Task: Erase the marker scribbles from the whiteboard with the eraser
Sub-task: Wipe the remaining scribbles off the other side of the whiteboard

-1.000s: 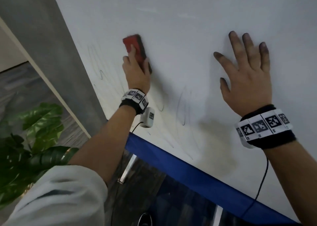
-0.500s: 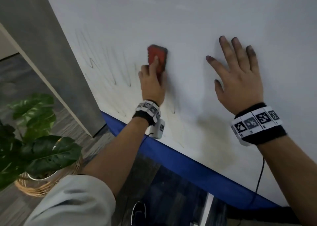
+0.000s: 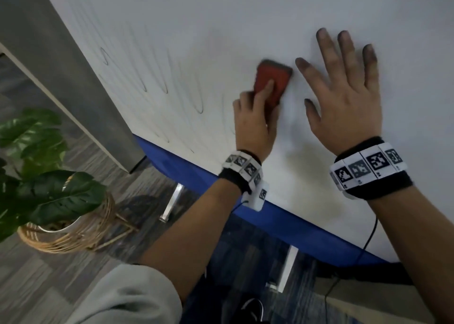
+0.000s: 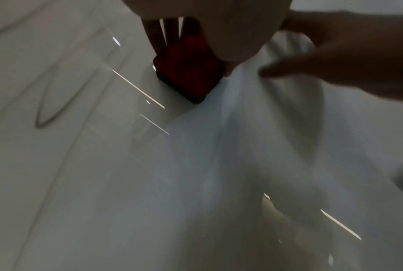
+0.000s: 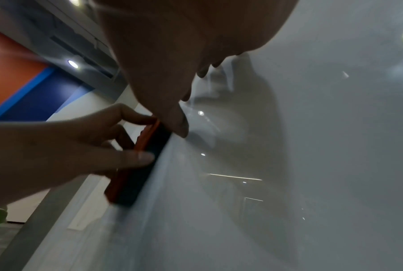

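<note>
A red eraser (image 3: 271,82) with a dark felt face lies flat against the whiteboard (image 3: 221,23). My left hand (image 3: 255,119) grips it, forefinger laid along its back and thumb on its side. The left wrist view shows the eraser (image 4: 189,73) pressed to the board, and the right wrist view shows the eraser (image 5: 135,172) edge-on. Faint looping marker scribbles (image 3: 167,87) cover the board left of the eraser. My right hand (image 3: 344,97) is spread flat on the board just right of the eraser, its fingertips smudged dark.
A blue strip (image 3: 282,218) runs along the board's lower edge. A grey pillar (image 3: 61,72) stands at the board's left side. A potted plant in a wicker basket (image 3: 68,227) sits on the floor at lower left. My shoe (image 3: 253,309) shows below.
My left hand has swept the eraser rightward across the board, from the scribbles at left to right beside my right hand. The right hand has stayed flat on the board.
</note>
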{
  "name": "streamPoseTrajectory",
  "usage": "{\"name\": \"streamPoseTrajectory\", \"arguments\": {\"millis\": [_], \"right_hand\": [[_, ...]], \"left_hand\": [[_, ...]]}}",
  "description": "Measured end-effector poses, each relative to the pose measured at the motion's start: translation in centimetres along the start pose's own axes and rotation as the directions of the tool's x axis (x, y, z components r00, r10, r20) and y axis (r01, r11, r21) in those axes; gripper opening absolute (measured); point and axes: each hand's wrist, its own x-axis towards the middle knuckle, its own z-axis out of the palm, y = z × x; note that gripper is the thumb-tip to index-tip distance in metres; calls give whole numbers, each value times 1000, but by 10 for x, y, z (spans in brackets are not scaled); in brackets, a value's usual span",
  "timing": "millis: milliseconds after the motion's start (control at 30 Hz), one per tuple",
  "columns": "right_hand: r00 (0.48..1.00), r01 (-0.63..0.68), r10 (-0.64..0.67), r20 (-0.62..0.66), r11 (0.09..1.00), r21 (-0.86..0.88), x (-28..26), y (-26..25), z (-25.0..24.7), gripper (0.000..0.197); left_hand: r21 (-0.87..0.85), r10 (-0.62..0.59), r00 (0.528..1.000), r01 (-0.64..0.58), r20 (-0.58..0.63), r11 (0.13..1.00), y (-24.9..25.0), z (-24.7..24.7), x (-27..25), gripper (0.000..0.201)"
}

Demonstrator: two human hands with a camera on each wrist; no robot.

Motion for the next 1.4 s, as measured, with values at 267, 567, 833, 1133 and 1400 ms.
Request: {"name": "streamPoseTrajectory", "arguments": {"millis": [267, 567, 833, 1133, 1400], "right_hand": [[999, -35, 36, 27, 999, -17, -23, 4, 13, 73], [998, -63, 64, 18, 997, -45, -32, 1, 20, 67], [989, -142, 146, 31, 984, -108, -38, -2, 35, 63], [986, -165, 163, -28, 977, -136, -55, -14, 55, 64], [996, -88, 86, -24, 983, -162, -71, -13, 66, 71]], "left_hand": [[-369, -632, 744, 536, -217, 759, -63, 28, -4, 69], [-416, -510, 857, 437, -79, 798, -12, 39, -37, 69], [-564, -782, 621, 663, 48, 492, -49, 83, -108, 69], [-603, -936, 342, 765, 82, 227, -61, 103, -126, 60], [-501, -994, 59, 865, 91, 5, -100, 129, -159, 55]]}}
